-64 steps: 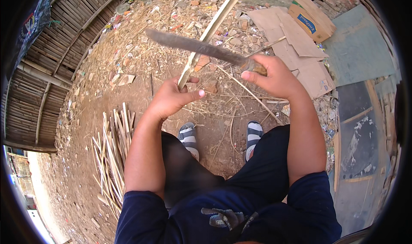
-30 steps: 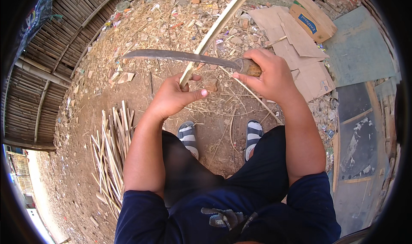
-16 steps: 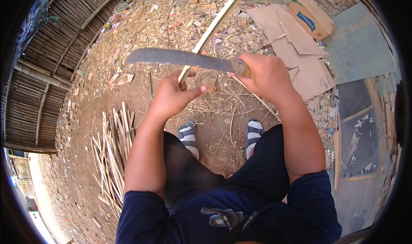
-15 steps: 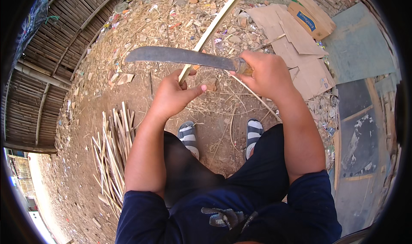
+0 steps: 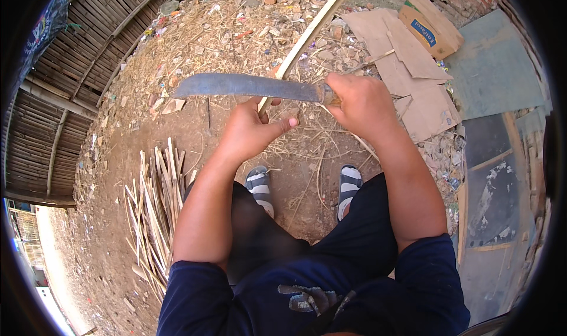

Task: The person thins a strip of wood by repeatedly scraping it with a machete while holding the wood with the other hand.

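My right hand (image 5: pixel 361 103) is wrapped round the wooden handle of a machete (image 5: pixel 251 87). Its broad dark blade points left and crosses in front of a long pale bamboo strip (image 5: pixel 310 33). The strip's lower end is in my left hand (image 5: pixel 251 129), with the thumb stretched out to the right. From there the strip slants up and away to the right, past the top of the view. The blade covers part of the strip, and I cannot tell whether its edge is biting into it. A thin sliver (image 5: pixel 367 148) slants down under my right hand.
A pile of split bamboo strips (image 5: pixel 155 209) lies on the ground at left. Flattened cardboard (image 5: pixel 407 64) and a cardboard box (image 5: pixel 430 28) lie far right, beside grey sheets (image 5: pixel 496 64). Straw and rubble (image 5: pixel 207 46) cover the ground ahead. A bamboo wall (image 5: pixel 41 135) stands left.
The machete has turned slightly, its handle end coming a little nearer and its blade showing more of its flat. My left hand has shifted slightly right with the strip.
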{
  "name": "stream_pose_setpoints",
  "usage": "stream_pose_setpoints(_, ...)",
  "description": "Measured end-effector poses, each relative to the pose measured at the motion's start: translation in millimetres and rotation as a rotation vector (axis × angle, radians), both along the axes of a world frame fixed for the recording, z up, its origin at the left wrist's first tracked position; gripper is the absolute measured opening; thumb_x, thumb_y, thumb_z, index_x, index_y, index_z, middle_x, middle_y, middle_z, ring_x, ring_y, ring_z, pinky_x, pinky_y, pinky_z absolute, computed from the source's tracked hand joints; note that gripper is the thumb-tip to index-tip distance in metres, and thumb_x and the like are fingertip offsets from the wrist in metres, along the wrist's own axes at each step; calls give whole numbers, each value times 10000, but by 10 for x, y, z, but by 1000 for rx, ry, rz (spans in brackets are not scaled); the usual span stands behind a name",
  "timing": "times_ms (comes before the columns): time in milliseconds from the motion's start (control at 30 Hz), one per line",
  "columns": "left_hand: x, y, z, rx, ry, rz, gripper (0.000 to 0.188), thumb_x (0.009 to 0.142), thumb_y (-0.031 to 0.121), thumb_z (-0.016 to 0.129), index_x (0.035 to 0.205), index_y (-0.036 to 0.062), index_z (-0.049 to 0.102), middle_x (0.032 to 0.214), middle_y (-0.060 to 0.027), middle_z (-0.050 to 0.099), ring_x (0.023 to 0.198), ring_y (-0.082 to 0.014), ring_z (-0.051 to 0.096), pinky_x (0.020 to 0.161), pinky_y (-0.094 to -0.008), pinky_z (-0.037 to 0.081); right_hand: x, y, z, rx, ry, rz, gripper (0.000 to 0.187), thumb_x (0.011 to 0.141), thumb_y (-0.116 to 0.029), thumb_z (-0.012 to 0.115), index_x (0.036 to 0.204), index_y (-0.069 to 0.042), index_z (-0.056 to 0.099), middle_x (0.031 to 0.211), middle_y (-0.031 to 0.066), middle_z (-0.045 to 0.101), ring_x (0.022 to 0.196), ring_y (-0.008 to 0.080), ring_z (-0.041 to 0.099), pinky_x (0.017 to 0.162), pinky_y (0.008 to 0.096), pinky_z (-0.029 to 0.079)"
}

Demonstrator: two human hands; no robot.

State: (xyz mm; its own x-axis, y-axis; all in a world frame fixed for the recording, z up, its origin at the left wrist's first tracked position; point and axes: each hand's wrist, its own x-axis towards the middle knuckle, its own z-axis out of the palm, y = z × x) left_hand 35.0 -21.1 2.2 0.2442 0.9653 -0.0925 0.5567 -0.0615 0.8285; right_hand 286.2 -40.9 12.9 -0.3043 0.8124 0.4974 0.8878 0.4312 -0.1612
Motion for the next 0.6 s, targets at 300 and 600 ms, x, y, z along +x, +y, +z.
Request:
stream_pose_setpoints(300, -55, 22, -40, -20, -12, -17, 560, 827, 296, 933, 1241, -1, 700, 681, 84, 496, 590, -55, 440, 540, -270, 363, 5, 29, 51, 95, 36, -93, 277, 790, -199, 828, 987, -126, 648, 813, 97, 700, 790, 336, 723, 679, 477, 569)
stream_pose_setpoints(600, -5, 9, -33, -58, -30, -15, 556, 844, 293, 919, 1258, -5, 697, 648, 98, 465, 578, -42, 427, 529, -263, 326, 71, 6, 44, 55, 29, -56, 262, 812, -189, 812, 1005, -114, 652, 865, 111, 717, 805, 362, 717, 679, 477, 559)
